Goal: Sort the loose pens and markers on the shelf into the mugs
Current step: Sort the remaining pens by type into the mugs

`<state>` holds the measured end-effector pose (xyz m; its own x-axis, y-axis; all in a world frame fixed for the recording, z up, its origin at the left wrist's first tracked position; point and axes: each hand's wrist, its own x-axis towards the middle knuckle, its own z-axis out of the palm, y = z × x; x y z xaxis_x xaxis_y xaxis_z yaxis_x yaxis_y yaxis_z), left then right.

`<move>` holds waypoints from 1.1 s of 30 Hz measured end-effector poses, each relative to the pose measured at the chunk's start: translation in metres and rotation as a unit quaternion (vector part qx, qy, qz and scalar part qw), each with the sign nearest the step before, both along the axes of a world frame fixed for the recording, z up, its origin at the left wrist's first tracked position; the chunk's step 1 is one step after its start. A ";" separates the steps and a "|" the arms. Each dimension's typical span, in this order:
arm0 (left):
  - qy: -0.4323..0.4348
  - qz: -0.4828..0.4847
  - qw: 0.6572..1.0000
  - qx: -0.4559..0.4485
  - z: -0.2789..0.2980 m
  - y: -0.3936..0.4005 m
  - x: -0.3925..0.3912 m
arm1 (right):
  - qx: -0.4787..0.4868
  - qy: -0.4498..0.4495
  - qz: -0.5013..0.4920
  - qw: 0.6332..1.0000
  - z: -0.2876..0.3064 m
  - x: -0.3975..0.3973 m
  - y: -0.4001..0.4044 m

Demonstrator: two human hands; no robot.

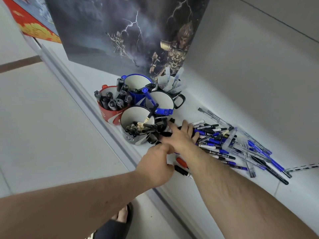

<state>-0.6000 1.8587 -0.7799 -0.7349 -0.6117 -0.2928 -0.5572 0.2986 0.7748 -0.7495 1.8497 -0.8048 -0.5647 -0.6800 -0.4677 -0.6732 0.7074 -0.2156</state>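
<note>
Reaching: right hand [181, 137] fingers spread on pens [224, 144] | left hand [155, 163] grip unclear

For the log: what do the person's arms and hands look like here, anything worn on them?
Both forearms are bare, with no sleeve reaching into view. The left hand and right hand wear no gloves; no watch, ring or band shows on the visible sides.

Both bare forearms reach forward, nearly side by side. The right hand [181, 135] spreads flat, fingers straight; the left hand [155, 163] curls (grip hidden).
</note>
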 end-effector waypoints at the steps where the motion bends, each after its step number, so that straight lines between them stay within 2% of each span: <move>1: -0.009 -0.013 1.000 -0.022 -0.001 -0.002 0.001 | 0.013 0.020 -0.001 1.000 -0.004 0.002 -0.002; 5: -0.042 -0.053 0.995 -0.075 -0.006 -0.006 0.001 | -0.010 0.048 -0.005 0.999 -0.008 0.004 0.003; 9: -0.032 -0.096 0.989 -0.112 -0.007 -0.010 0.004 | -0.010 0.057 0.027 0.998 -0.008 -0.002 0.044; 15: -0.015 -0.097 0.993 -0.071 -0.004 -0.005 -0.004 | 0.027 0.022 0.087 0.996 0.003 -0.002 0.096; 18: -0.020 -0.095 0.994 -0.054 -0.002 -0.001 -0.010 | 0.005 0.017 0.089 0.996 0.020 -0.010 0.109; 21: -0.067 -0.115 0.990 -0.044 -0.003 0.000 -0.011 | 0.015 0.054 0.111 0.992 0.031 -0.030 0.127; 23: -0.108 -0.137 0.984 -0.043 -0.003 0.001 -0.013 | 0.065 0.056 0.133 0.987 0.034 -0.041 0.141; 25: -0.139 -0.160 0.976 -0.054 -0.003 0.004 -0.017 | 0.132 0.088 0.217 0.963 0.035 -0.045 0.151; 27: -0.151 -0.177 0.970 -0.066 -0.002 0.008 -0.024 | 0.166 0.142 0.316 0.923 0.034 -0.044 0.151; 33: -0.134 -0.172 0.974 -0.068 -0.003 0.012 -0.028 | 0.163 0.206 0.443 0.857 0.031 -0.029 0.108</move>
